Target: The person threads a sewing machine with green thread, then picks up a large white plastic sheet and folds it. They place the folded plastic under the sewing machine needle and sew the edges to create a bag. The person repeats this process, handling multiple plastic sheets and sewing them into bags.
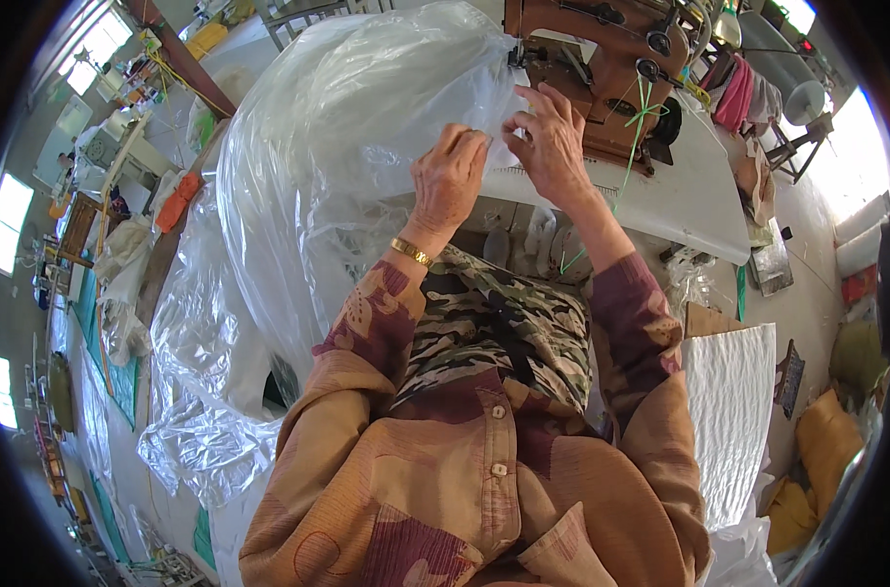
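Note:
A large sheet of clear plastic film (pixel 337 127) billows over the left of the work table and hangs down beside my lap. My left hand (pixel 450 176), with a gold watch band at the wrist, has its fingertips pinched together on the film's near edge. Close by, my right hand (pixel 553 142) bends its thumb and forefinger onto the same edge, the other fingers raised. Just beyond the right hand stands a brown sewing machine (pixel 601 108); the film reaches to its needle end. The exact grip of the fingertips is partly hidden.
The white tabletop (pixel 689 210) runs right of the machine, with a green string (pixel 623 176) hanging from it. A camouflage cloth (pixel 494 323) covers my lap. A white quilted sheet (pixel 729 421) stands at the right. An orange bundle (pixel 176 203) lies on a beam at left.

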`<state>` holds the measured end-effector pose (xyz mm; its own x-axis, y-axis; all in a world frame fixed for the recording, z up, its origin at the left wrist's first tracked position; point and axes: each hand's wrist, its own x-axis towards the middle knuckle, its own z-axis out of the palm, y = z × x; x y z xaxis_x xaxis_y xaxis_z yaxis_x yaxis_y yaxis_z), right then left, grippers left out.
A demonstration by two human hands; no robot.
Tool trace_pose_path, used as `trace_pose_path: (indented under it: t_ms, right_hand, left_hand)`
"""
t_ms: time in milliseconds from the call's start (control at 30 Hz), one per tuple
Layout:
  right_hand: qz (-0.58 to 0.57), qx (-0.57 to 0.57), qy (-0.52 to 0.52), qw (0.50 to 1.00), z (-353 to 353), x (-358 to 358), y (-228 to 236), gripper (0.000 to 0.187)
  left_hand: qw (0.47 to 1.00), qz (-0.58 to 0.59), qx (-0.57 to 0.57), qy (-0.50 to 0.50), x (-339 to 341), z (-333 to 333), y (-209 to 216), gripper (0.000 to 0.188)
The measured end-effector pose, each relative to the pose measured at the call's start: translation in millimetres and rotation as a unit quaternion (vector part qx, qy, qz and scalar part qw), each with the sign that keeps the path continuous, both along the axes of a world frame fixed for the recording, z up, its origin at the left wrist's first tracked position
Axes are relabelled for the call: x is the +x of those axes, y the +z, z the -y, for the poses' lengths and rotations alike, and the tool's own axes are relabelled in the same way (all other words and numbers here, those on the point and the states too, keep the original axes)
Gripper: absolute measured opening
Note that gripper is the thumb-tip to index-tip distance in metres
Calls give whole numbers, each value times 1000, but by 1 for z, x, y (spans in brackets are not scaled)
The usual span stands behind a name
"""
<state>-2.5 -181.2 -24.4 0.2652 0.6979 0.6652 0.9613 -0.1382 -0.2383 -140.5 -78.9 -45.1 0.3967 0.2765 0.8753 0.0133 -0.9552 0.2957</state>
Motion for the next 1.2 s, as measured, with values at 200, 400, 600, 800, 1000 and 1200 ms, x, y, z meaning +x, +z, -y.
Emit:
trace_pose_path:
  t_ms: [200, 400, 600, 800, 1000, 1200]
  right_hand:
    - [29, 16, 4, 999, -15, 13, 2, 16]
    - [43, 50, -25, 998, -22, 15, 4, 18]
    - [-70, 76, -63, 993, -16, 9, -4, 22]
    - [-317, 21, -40, 947, 9, 2, -21, 22]
    - [-562, 86, 128, 812, 12, 19, -40, 25]
    - [-578, 16, 145, 803, 18, 24, -28, 27]
  left_hand:
    - [994, 31, -92, -53, 4, -4, -1, 9]
    - [958, 4, -263, -117, 7, 9, 3, 12]
    - [964, 9, -228, -140, 19, 13, -16, 16]
    - [984, 4, -151, -96, 24, 19, -29, 19]
    - [996, -10, -44, -73, 24, 32, -19, 21]
    - [997, -51, -19, -56, 23, 33, -19, 19]
